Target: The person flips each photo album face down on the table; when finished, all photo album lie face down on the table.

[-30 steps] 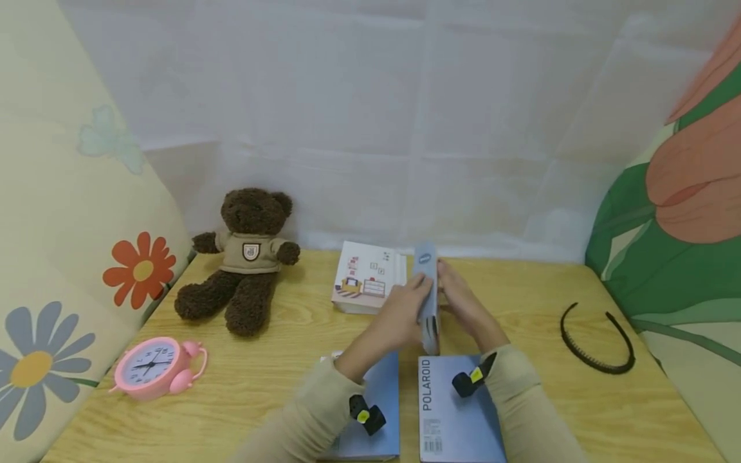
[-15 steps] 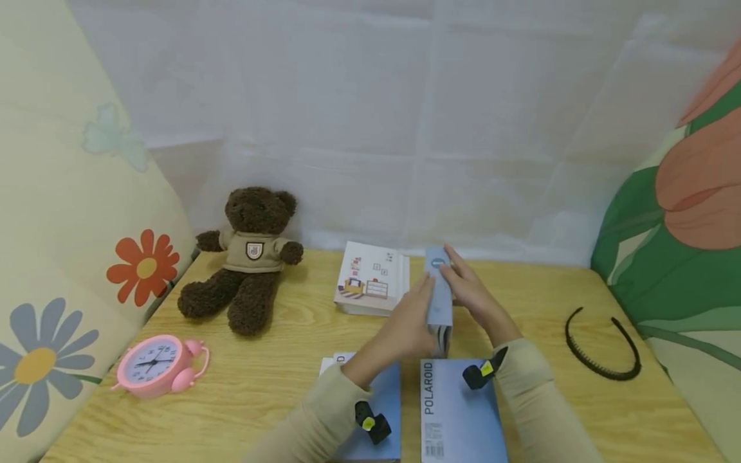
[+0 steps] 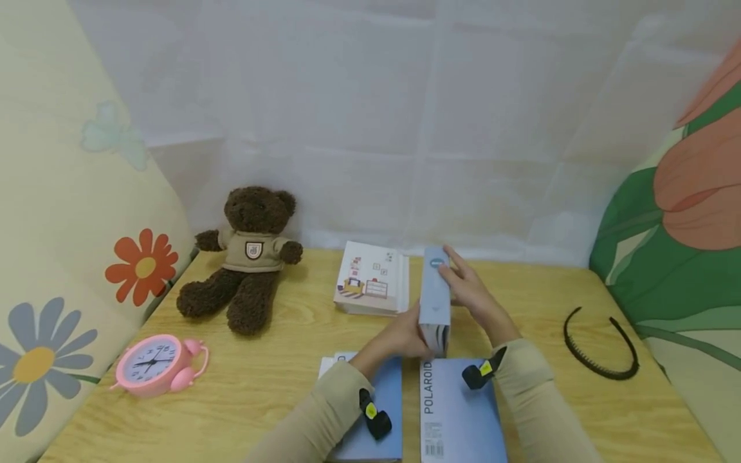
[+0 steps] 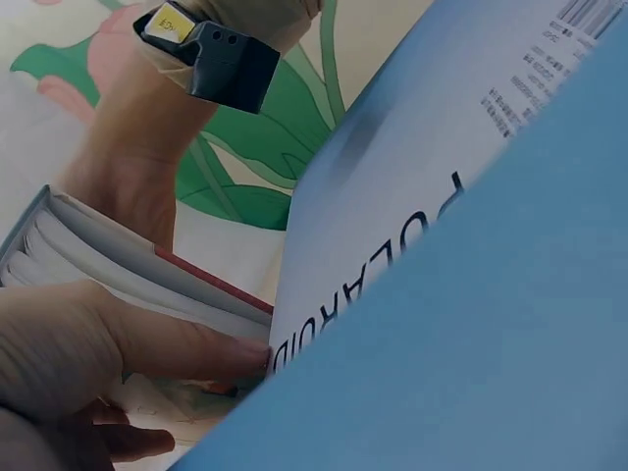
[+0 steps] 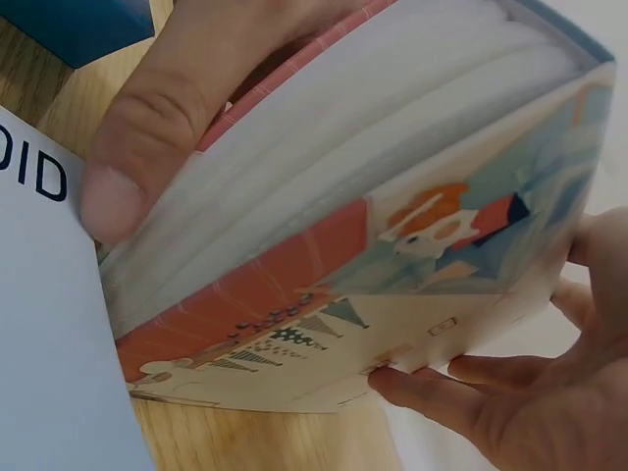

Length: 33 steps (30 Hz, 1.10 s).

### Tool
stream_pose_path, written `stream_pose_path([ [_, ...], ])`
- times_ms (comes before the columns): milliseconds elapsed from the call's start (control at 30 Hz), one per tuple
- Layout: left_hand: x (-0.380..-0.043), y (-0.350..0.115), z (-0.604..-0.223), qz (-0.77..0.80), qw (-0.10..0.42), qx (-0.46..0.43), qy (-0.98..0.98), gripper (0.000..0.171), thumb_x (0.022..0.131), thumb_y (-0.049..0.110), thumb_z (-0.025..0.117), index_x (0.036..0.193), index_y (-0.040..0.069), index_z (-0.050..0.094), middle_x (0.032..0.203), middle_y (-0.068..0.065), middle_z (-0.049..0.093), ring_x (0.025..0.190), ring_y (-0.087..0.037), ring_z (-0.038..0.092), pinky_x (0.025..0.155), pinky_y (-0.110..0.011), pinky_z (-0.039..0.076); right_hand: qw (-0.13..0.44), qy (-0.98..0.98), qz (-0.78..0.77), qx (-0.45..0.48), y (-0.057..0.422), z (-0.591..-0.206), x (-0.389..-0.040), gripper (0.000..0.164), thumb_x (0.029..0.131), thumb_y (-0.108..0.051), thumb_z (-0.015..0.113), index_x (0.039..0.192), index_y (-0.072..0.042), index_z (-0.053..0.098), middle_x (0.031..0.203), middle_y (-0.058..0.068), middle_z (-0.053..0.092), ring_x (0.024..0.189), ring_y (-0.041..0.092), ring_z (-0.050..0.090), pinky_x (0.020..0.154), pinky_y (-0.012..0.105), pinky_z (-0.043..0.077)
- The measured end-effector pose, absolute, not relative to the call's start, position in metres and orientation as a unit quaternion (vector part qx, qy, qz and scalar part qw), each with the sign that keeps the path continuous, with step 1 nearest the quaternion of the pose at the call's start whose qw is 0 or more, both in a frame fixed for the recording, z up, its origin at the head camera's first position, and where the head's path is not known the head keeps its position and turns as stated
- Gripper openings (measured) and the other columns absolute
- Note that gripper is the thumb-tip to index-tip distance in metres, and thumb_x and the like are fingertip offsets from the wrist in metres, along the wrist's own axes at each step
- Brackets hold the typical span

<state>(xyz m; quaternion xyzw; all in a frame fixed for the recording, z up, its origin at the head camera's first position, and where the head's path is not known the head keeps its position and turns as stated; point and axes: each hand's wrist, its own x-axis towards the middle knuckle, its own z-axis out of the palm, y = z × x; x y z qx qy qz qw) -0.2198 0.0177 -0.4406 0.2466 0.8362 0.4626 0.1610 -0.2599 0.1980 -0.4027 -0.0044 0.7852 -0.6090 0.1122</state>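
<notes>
Both hands hold a thick photo album with its pale blue spine toward the head camera. My left hand grips its lower left end; in the right wrist view the left thumb lies by the page edges. On the right side my right hand holds it, thumb on the spine and fingertips on the illustrated cover. Whether the album touches the table cannot be told. Just below lies a blue album marked POLAROID. Another blue album lies under the left forearm, partly hidden.
A white illustrated album lies behind the left hand. A brown teddy bear sits at the back left, a pink alarm clock in front of it. A black headband lies at the right of the wooden table.
The held album has turned so more of its spine and lower end shows. My left hand has slid down toward its lower end, and my right thumb has come onto the spine.
</notes>
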Motion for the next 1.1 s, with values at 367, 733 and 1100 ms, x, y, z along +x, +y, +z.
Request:
stream_pose_path([
  [367,-0.224,0.012,-0.442,0.465,0.155,0.258,0.832,0.123,0.06,-0.004,0.085,0.16,0.02,0.017,0.154,-0.013,0.037,0.14,-0.034,0.036,0.114,-0.055,0.027,0.078,0.766,-0.638,0.003,0.206,-0.413,-0.258,0.06,0.104,-0.037,0.047,0.159,-0.033,0.022,0.154,0.025,0.034,0.129,0.04,0.047,0.096,0.05,0.051],
  [733,-0.227,0.024,-0.438,0.367,0.15,0.224,0.89,0.118,0.068,0.015,0.089,0.16,0.017,0.016,0.134,-0.02,0.051,0.112,-0.03,0.054,0.099,-0.048,0.046,0.011,0.814,-0.579,0.043,0.223,-0.417,-0.255,0.05,0.106,-0.021,0.042,0.155,-0.013,0.034,0.148,0.024,0.044,0.123,0.033,0.051,0.102,0.041,0.044],
  [1100,-0.228,0.032,-0.436,0.25,0.152,0.224,0.93,0.094,0.07,0.024,0.087,0.152,0.022,0.043,0.133,-0.016,0.053,0.11,-0.031,0.049,0.094,-0.046,0.045,0.074,0.902,-0.423,0.056,0.24,-0.426,-0.243,0.082,0.095,-0.036,0.063,0.154,0.006,0.024,0.154,0.032,0.028,0.139,0.049,0.03,0.112,0.056,0.03],
])
